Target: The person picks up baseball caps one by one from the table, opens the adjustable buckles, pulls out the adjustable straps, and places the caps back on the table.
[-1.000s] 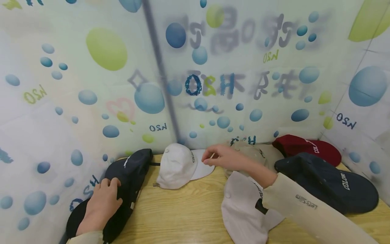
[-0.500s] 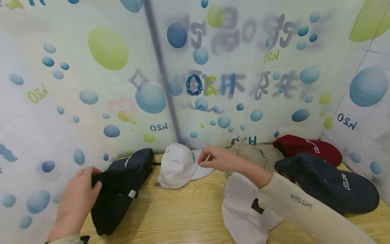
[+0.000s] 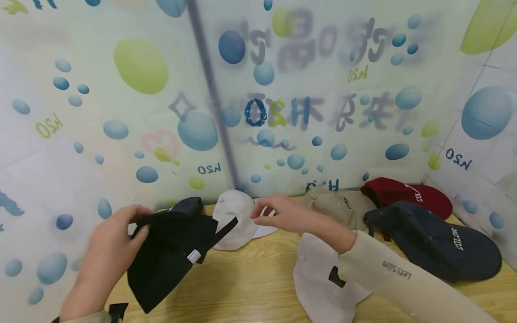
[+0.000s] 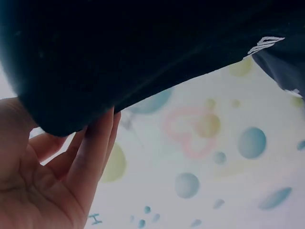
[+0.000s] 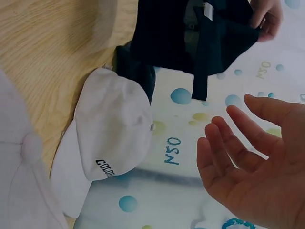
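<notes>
My left hand (image 3: 111,251) pinches the edge of a black cap (image 3: 169,255) between thumb and fingers and holds it above the table's left side. The cap's back strap sticks out to the right, with a small pale clasp on it. From below, the left wrist view shows the fingertips on the edge of the black cap (image 4: 95,57). My right hand (image 3: 286,213) hovers in front of a white cap (image 3: 232,224), its fingers loosely bent with nothing between them. The right wrist view shows that hand's palm and relaxed fingers, apart from both caps.
Behind the black cap lies a dark navy cap (image 3: 190,206), partly hidden. Right of centre are a pale pinkish cap (image 3: 315,278) and a beige cap (image 3: 331,206). Farther right lie a red cap (image 3: 396,197) and a navy cap (image 3: 436,242). A patterned curtain (image 3: 274,80) backs the wooden table.
My left hand has taken hold of the black cap, lifted it off the table and tilted it, swinging its strap to the right. The right hand has shifted slightly left.
</notes>
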Available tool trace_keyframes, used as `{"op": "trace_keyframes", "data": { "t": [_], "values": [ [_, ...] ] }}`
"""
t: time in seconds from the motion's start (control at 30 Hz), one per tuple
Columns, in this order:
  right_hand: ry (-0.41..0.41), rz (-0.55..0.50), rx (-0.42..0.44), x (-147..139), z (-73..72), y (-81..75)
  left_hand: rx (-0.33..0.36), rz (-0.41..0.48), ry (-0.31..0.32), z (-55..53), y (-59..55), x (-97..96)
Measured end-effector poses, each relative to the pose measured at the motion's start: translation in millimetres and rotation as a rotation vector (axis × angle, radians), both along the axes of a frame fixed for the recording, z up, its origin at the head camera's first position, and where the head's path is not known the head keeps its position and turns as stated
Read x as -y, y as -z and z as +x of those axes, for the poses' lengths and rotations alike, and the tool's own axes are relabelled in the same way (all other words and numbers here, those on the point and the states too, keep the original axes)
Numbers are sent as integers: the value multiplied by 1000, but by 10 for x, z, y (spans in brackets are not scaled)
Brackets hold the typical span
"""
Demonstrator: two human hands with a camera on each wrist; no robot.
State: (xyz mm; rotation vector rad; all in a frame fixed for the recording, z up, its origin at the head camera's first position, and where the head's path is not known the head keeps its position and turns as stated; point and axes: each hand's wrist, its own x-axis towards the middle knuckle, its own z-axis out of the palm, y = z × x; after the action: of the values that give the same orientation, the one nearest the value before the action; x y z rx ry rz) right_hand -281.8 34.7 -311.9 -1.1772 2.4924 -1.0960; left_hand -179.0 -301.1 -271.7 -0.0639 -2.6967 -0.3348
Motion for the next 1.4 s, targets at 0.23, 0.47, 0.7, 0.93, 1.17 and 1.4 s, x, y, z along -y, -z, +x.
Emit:
{"op": "trace_keyframes", "data": {
  "t": [0.23, 0.47, 0.7, 0.93, 1.17, 1.4],
  "values": [
    [3, -67, -60, 82, 97, -76, -48, 18, 133, -54, -139, -342],
    [66, -57, -88, 126, 203, -175, -41, 36, 258, -140, -284, -676],
    [143, 6, -133, 58, 280, -228, -45, 56, 376, -251, -271, -894],
    [208, -15, -158, -106, 298, -213, 5, 82, 447, -369, -199, -1071],
    [300, -70, -121, -282, 260, -138, 13, 121, 478, -505, -100, -1207],
    [376, -100, -127, -454, 195, -57, 15, 53, 465, -551, -7, -1328]
  ]
}}
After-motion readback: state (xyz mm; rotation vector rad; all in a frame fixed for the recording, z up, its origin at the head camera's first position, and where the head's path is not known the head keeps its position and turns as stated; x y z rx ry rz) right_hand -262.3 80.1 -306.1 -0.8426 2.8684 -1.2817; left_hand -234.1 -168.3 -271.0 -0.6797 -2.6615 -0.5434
